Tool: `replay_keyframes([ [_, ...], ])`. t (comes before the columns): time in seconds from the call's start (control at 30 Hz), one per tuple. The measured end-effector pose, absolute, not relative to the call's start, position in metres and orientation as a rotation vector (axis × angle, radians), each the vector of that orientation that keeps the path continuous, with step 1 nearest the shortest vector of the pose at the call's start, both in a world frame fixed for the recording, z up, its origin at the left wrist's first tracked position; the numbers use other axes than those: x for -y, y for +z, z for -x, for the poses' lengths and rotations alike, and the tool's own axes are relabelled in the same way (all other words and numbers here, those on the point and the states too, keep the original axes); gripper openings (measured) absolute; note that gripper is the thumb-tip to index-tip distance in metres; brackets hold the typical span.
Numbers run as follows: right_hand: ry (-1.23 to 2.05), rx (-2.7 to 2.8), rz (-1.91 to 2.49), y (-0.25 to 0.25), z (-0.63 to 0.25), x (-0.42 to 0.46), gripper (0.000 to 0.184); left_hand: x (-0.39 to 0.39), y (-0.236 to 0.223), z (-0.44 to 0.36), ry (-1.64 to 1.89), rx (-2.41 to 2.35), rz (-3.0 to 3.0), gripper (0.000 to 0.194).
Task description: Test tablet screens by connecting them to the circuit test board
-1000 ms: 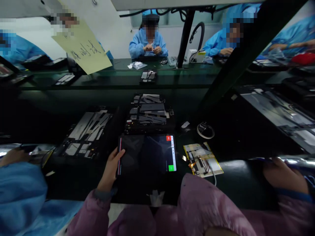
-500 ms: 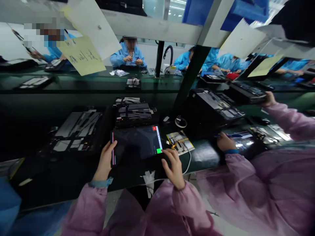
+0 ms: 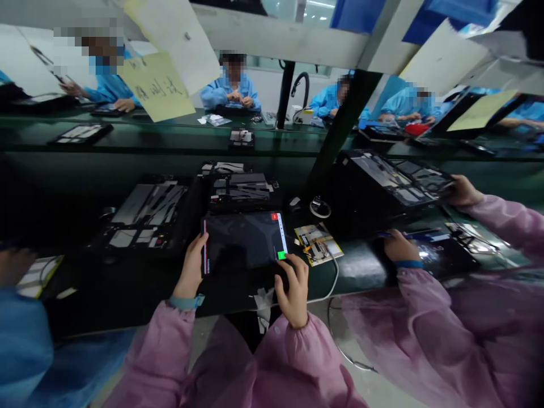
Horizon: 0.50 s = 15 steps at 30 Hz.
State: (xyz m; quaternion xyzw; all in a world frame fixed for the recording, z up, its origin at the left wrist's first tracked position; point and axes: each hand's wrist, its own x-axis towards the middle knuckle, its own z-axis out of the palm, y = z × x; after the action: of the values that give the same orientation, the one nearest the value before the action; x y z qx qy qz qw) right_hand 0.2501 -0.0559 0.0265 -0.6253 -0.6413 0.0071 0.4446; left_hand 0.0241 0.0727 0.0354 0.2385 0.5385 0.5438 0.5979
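A tablet [image 3: 242, 241] with a dark screen lies in front of me, tilted slightly. On its right edge are a white strip, a red square at the top and a green square at the bottom. My left hand [image 3: 191, 266] grips its left edge, thumb on the frame. My right hand [image 3: 294, 289] is open, fingers spread and bent, with fingertips at the green corner; whether they touch the glass I cannot tell. A circuit board on a yellow-edged sheet [image 3: 318, 243], with a white cable [image 3: 336, 277], lies right of the tablet.
Opened tablets with exposed innards are stacked behind [image 3: 242, 187], at left [image 3: 148, 209] and at right [image 3: 382, 175]. A co-worker's pink-sleeved hand [image 3: 465, 191] holds a device at the right stack. A dark post [image 3: 340, 130] rises beside it. Blue-clad people sit across the bench.
My view has shifted slightly, so the scene sits further right. The co-worker at right has brought a device onto the stack. A blue-sleeved person's hand now shows at far left.
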Motion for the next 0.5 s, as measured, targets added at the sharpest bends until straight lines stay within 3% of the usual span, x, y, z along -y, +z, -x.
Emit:
replay_keyframes([
  [0.13,0.145,1.661,1.458,0.024,-0.219,0.049,0.028,-0.075,0.036,-0.026,1.285,-1.191,-0.534,0.040],
  [0.5,0.063,1.855,1.436,0.033,-0.174,0.028,0.034,-0.076,0.040,-0.026,1.284,-1.092,-0.599,0.044],
])
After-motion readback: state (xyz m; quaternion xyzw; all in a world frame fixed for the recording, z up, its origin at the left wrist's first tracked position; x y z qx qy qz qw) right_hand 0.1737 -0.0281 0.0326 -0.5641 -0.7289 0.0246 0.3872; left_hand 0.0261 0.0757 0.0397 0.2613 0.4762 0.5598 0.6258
